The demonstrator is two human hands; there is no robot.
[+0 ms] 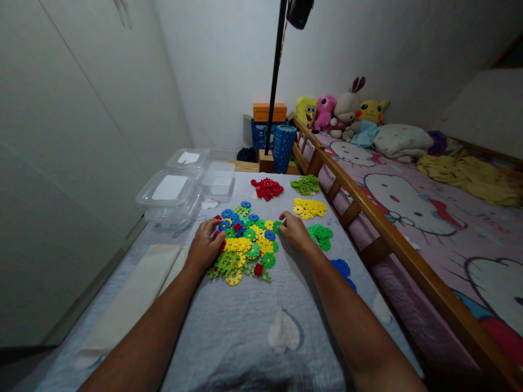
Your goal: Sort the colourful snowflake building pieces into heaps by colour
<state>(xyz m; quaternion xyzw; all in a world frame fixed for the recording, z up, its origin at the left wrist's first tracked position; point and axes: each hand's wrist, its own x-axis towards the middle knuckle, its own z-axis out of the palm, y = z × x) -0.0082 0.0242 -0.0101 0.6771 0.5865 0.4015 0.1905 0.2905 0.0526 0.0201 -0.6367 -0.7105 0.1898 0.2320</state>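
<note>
A mixed heap of plastic building pieces (245,245) lies in the middle of the cloth, with blue, green and yellow toothed discs, light green lattice pieces and red pieces. At its left edge my left hand (204,246) curls its fingers around red plastic pieces (222,246), partly hidden by the thumb. My right hand (295,231) pinches at a green toothed disc (277,226) on the heap's right side. Sorted groups lie beyond and to the right: red pieces (268,188), light green lattice pieces (305,185), yellow discs (309,208), green discs (321,236) and blue discs (342,269).
Clear lidded boxes (169,190) and an open clear box (218,178) stand at the back left. Cream folded boards (134,288) lie along the left. A wooden bed rail (368,218) borders the right side. A black pole (274,81) rises behind the table.
</note>
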